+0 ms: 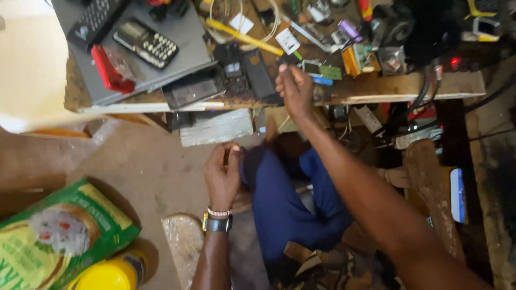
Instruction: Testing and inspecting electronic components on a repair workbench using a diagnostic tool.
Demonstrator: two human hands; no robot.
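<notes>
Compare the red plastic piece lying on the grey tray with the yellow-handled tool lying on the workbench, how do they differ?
The red plastic piece is short, chunky and bright red; the yellow-handled tool is long, thin and yellow. The red piece rests on the flat grey tray, left of the right hand; the yellow tool lies among wires on the wooden workbench. Both lie flat and slanted, untouched by either hand.

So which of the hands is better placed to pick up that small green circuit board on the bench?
Probably the right hand: it is already up at the bench edge, close beside the green circuit board. The left hand sits low by the knee, apparently holding something small and dark.
</notes>
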